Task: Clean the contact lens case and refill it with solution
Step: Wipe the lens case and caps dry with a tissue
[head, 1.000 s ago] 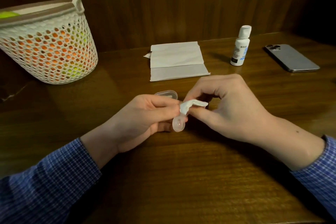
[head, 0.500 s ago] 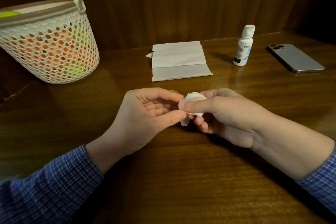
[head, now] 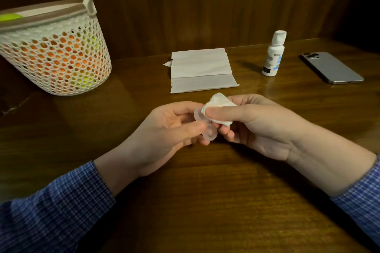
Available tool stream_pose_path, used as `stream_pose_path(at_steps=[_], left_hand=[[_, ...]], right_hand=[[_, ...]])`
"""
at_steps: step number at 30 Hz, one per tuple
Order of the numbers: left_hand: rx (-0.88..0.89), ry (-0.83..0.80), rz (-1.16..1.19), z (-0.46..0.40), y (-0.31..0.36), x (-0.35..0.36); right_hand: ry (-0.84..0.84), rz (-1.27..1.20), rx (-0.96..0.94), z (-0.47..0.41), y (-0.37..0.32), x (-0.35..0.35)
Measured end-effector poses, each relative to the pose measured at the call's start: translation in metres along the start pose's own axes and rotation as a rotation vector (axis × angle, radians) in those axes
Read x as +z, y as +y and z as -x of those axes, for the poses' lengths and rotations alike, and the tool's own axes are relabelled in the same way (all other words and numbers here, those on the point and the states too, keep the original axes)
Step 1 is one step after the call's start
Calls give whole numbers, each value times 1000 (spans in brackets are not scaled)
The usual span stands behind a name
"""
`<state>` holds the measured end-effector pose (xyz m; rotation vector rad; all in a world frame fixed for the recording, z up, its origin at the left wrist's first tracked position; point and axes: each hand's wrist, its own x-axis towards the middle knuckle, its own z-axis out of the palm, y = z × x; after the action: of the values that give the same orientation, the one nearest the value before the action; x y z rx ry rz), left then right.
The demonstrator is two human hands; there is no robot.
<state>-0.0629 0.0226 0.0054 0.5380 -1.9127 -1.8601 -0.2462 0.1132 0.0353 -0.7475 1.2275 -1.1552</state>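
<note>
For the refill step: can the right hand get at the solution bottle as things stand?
Probably yes. The table between the right hand and the solution bottle looks free, but its fingers hold a tissue wad, so that goes down first.

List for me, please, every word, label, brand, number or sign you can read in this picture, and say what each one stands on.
None can be read.
Small white bottle: its label carries a dark block, a blue patch and small print, all too blurred to read.
Phone: lies back up, no readable mark.
Folded tissue, basket, lens case: no text visible.
</note>
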Motion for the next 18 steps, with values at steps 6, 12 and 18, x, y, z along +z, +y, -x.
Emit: stream_pose_path(at_steps=[6,12,18], left_hand=[[-4,164,-5,-1,1,-9],[56,110,-85,1,1,-7],[119,158,-269,4,-3,0]], right_hand=[[-26,57,-20,5,-7,-12],[65,498,-273,6,2,-7],[230,846,-391,4,12,-1]])
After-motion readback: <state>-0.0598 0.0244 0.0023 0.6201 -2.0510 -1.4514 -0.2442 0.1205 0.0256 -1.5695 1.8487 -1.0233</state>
